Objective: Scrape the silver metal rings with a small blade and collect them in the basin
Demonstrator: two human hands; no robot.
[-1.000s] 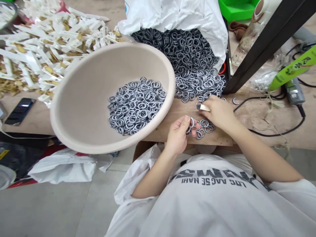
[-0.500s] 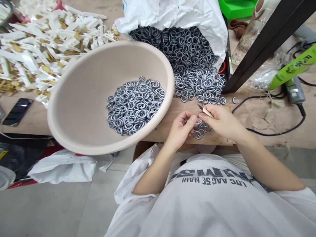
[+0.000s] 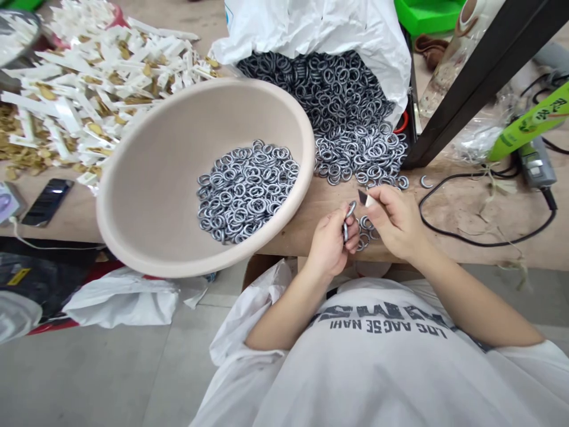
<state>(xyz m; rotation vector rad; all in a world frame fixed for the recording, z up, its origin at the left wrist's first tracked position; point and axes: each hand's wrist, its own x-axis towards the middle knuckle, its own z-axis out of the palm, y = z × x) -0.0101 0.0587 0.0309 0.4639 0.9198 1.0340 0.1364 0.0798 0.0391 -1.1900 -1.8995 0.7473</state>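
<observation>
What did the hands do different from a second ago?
The left hand turned a ring up on edge, above the little pile of rings. The right hand, keeping hold of its small tool, moved in beside that ring. The bowl and the bag of rings stayed put.

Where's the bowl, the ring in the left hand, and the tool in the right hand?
bowl (image 3: 146, 190), head view, bare inner wall on its left side.
ring (image 3: 350, 211), head view, exposed upper arc.
tool (image 3: 363, 198), head view, dark tip end.

Left hand (image 3: 331, 237), right hand (image 3: 395, 220): grips apparently pinched.
</observation>
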